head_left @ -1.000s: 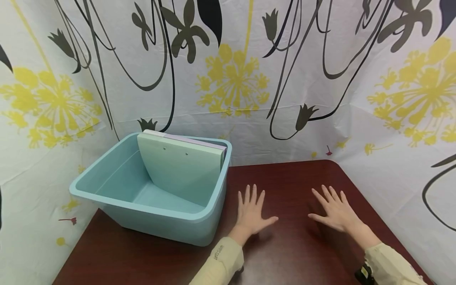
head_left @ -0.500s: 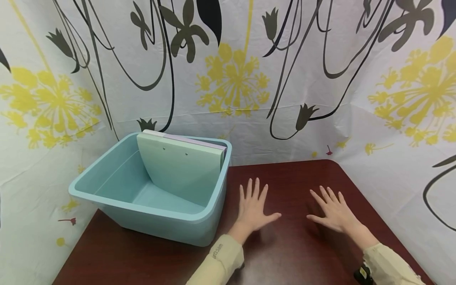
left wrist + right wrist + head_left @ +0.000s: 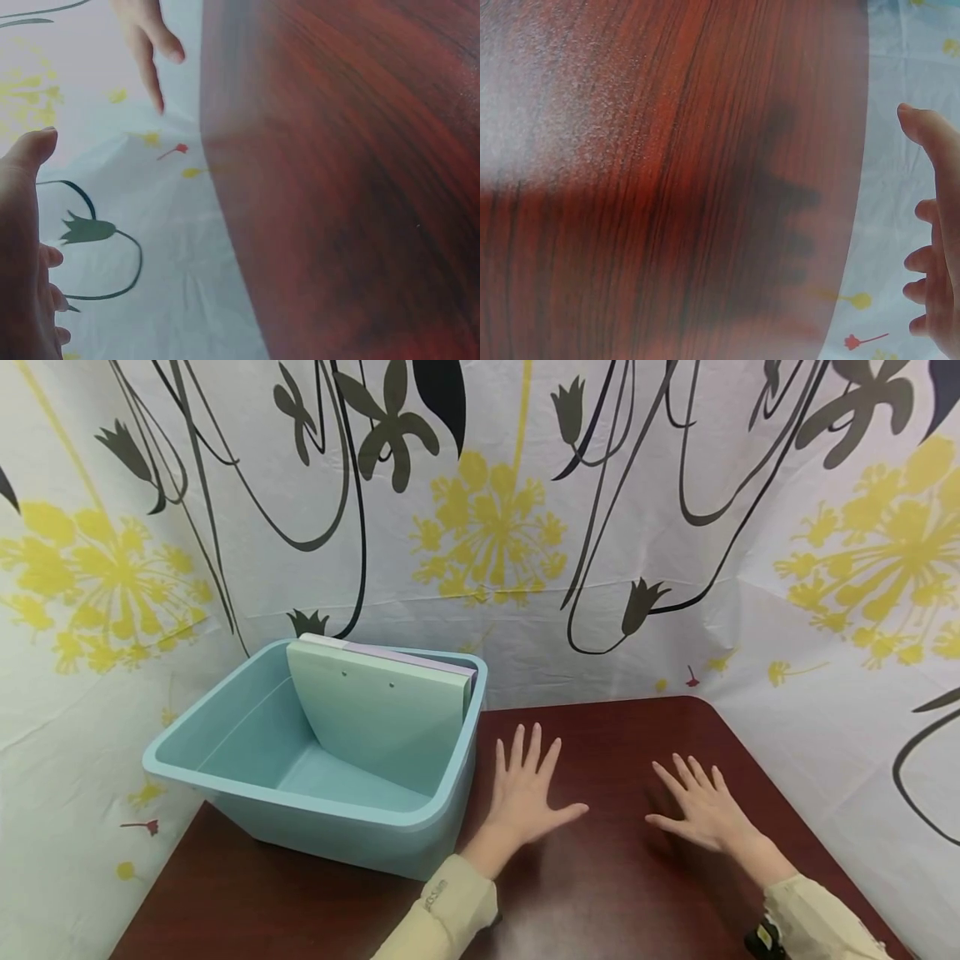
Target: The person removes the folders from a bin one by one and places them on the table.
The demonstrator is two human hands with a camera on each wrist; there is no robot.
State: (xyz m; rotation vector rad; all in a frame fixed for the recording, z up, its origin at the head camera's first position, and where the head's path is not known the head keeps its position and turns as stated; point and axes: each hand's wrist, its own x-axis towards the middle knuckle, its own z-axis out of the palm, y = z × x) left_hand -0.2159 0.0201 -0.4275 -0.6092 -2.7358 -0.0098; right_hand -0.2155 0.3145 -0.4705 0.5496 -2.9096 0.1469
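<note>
1. Smooth, softly sheened plastic is being shown by the bin (image 3: 330, 839).
2. A flat, matt face is being presented by the pale green board (image 3: 382, 718); card or plastic cannot be told.
3. Streaked wood grain is being displayed by the glossy, finely pebbled table (image 3: 600, 752).
4. Creases are being carried by the thin, cloth-like backdrop (image 3: 487, 527).
5. Matt cloth is being seen in the sleeves (image 3: 442, 906).

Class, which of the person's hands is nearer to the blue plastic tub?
Left. The left hand is just to the right of the blue plastic tub; the right hand is farther off, toward the right edge of the dark red table.
</note>
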